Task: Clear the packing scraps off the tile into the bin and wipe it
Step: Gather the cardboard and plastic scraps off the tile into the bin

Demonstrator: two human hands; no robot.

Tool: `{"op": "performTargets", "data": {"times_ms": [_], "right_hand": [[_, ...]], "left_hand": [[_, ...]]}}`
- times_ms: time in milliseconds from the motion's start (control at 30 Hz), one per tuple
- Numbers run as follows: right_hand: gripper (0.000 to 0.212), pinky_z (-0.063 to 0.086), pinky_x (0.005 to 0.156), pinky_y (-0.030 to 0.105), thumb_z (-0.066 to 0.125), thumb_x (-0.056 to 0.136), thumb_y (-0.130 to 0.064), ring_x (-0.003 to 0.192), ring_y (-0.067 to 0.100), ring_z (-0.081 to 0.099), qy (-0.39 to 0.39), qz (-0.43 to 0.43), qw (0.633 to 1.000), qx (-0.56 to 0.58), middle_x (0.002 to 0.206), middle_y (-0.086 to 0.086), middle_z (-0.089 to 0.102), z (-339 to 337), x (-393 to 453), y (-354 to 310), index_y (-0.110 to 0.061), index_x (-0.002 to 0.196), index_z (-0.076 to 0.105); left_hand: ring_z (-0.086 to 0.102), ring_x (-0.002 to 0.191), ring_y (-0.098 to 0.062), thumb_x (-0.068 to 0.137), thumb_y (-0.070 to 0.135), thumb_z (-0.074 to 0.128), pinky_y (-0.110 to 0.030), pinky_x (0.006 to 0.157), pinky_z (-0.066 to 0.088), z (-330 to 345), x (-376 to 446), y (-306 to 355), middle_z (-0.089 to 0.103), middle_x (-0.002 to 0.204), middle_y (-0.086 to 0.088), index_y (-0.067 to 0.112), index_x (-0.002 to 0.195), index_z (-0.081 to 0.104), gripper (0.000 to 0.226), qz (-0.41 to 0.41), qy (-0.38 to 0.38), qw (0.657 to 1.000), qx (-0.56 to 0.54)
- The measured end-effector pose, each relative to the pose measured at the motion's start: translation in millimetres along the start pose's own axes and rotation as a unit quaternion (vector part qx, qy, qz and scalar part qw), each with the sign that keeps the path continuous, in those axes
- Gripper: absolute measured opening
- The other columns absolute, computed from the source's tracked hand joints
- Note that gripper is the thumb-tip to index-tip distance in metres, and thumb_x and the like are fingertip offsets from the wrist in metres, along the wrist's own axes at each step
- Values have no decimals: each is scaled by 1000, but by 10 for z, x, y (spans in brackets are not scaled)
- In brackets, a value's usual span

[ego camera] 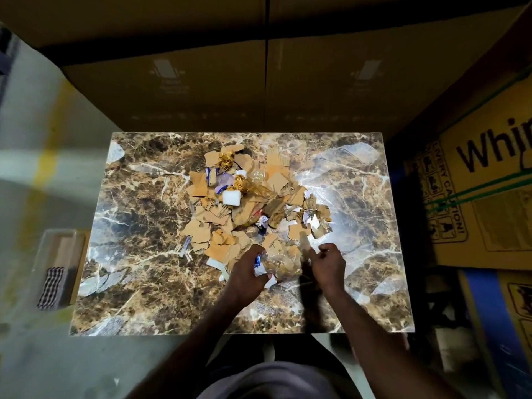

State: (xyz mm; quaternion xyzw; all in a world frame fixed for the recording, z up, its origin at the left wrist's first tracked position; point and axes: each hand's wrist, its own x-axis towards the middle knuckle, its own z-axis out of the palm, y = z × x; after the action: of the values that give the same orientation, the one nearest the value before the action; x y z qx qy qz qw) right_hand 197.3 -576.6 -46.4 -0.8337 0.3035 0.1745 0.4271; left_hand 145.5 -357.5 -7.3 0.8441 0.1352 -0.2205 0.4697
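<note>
A brown marble-patterned tile lies flat in front of me. A heap of packing scraps covers its middle: torn cardboard pieces, gold ribbon, clear wrap, a white foam block and bits of paper. My left hand grips a bunch of scraps at the heap's near edge: clear plastic, cardboard and a blue-white wrapper. My right hand is just right of that bunch with its fingers curled; it is blurred, and whether it pinches the clear plastic cannot be told.
A clear bin stands on the floor left of the tile, with a checked cloth draped on it. Big cardboard boxes wall the far side, and printed yellow boxes stand close on the right.
</note>
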Motion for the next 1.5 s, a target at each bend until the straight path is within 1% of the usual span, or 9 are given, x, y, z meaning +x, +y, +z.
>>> {"op": "performTargets", "data": {"times_ms": [133,233,400,533,767,933,1167,1333,1500], "right_hand": [[20,41,69,29,84,90,-19,83,25,63,10,-14,998,-66,90,3,67,162,79,-73,-15,96,65],[18,44,68,25,74,87,-4,86,23,71,6,-11,996,-86,85,-4,71,211,146,-26,-20,79,70],[15,43,71,12,82,87,-11,87,18,68,29,-99,994,-41,93,0,69,46,191,-18,-20,80,72],[13,55,87,34,76,88,-8,107,24,61,63,-186,979,-64,117,2,60,-80,302,-86,-20,86,72],[29,35,58,27,67,91,-1,90,26,57,56,-215,959,-177,81,-4,56,-37,513,-204,-22,74,53],[13,40,62,30,66,101,-13,81,26,61,96,-227,939,-242,82,6,64,-10,475,-117,-12,89,64],[15,54,63,37,66,98,-2,72,23,67,40,-213,972,-88,79,2,68,-175,155,-296,-14,90,63],[30,60,90,46,71,91,5,100,23,74,-98,-102,976,164,101,-1,77,-248,-104,-490,-22,103,74],[39,57,104,57,54,106,2,118,32,72,-221,-33,929,293,126,8,77,-119,-321,-668,-24,118,80]], "left_hand": [[57,99,-22,89,12,81,-29,71,33,-38,47,81,63,114,1,19,131,55,50,10,9,1000,6],[63,86,-31,88,10,79,-31,70,48,-75,94,159,64,104,-1,25,125,53,48,13,11,1000,10],[64,86,-30,89,11,79,-26,68,48,-130,136,220,66,110,-2,24,131,54,51,9,9,1000,-8],[63,106,-27,90,13,81,-34,87,49,-184,193,247,66,121,2,25,137,54,56,12,6,1000,-25],[62,113,-24,88,8,82,-31,89,45,-241,264,285,63,125,5,19,142,55,61,14,7,1000,-14],[62,121,-21,88,11,84,-28,95,43,-263,301,277,64,136,6,21,149,53,69,3,12,1000,-27],[65,114,-24,87,16,84,-35,93,51,-314,307,317,64,132,7,29,144,55,65,-19,17,999,-48],[69,106,-30,75,28,84,-55,90,62,-360,289,395,65,128,7,45,130,57,63,-41,-12,994,-102],[72,110,-22,78,16,83,-36,79,60,-384,293,449,70,128,7,39,130,62,61,-40,-28,990,-130]]}}
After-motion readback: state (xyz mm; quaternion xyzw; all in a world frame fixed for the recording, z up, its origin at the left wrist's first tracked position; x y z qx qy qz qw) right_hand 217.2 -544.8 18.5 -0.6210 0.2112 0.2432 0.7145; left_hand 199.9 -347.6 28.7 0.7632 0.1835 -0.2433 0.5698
